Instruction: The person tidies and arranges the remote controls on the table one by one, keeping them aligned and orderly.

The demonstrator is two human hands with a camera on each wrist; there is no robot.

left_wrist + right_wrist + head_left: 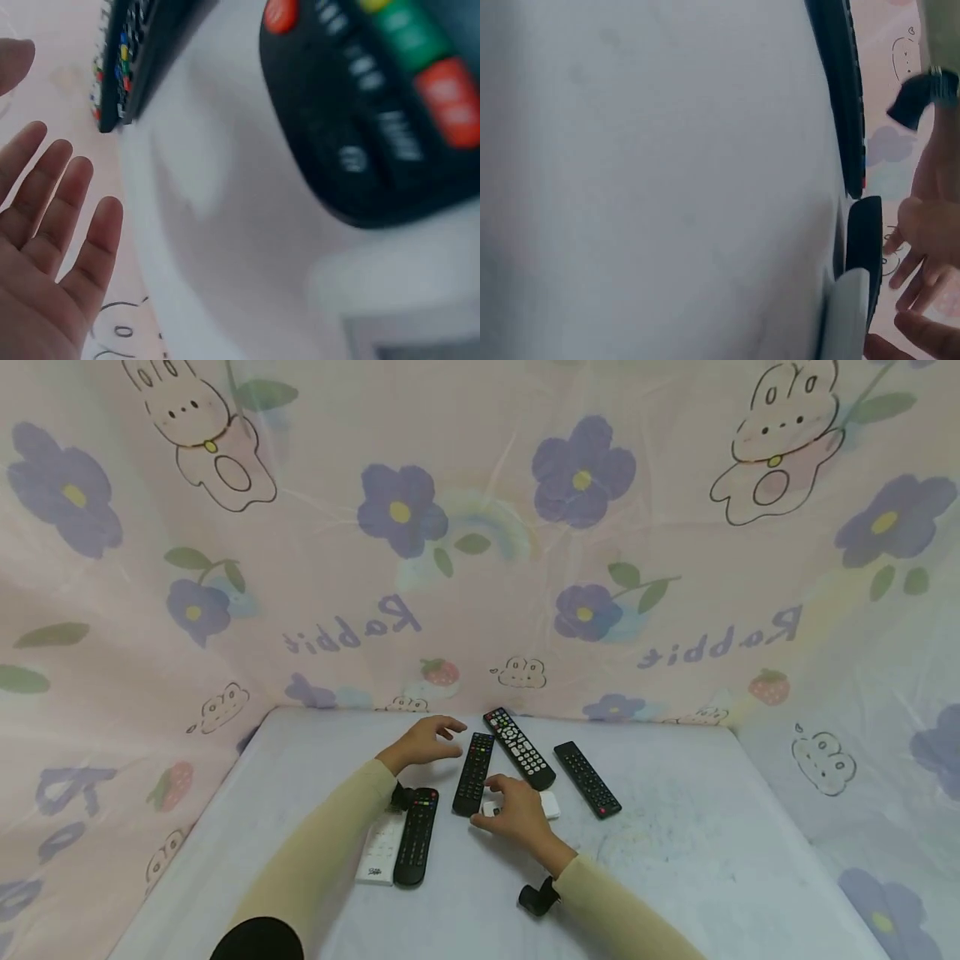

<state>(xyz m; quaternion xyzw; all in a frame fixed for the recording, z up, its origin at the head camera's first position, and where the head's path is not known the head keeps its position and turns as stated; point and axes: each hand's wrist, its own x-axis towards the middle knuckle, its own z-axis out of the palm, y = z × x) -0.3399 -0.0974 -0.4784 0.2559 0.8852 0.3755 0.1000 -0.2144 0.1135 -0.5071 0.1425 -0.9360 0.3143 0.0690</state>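
Observation:
A black remote control (pixel 474 772) lies on the table between both hands. My left hand (pixel 423 742) hovers at its upper left, fingers spread and bent a little, holding nothing; the left wrist view shows that hand (pixel 56 247) with its fingers apart. By the lower end of the same remote is my right hand (pixel 517 812), thumb and forefinger spaced apart. Whether its thumb touches the remote cannot be told. Partly hidden beneath the right hand is a white remote (pixel 552 805). A black remote with large pale buttons (pixel 519 748) lies just beyond it.
Right of the hands lies another black remote (pixel 587 779). Near the left forearm, a black remote (pixel 416 837) lies beside a white remote (pixel 381 850). The white table (pixel 675 860) meets a patterned cloth (pixel 487 568) at its far edge.

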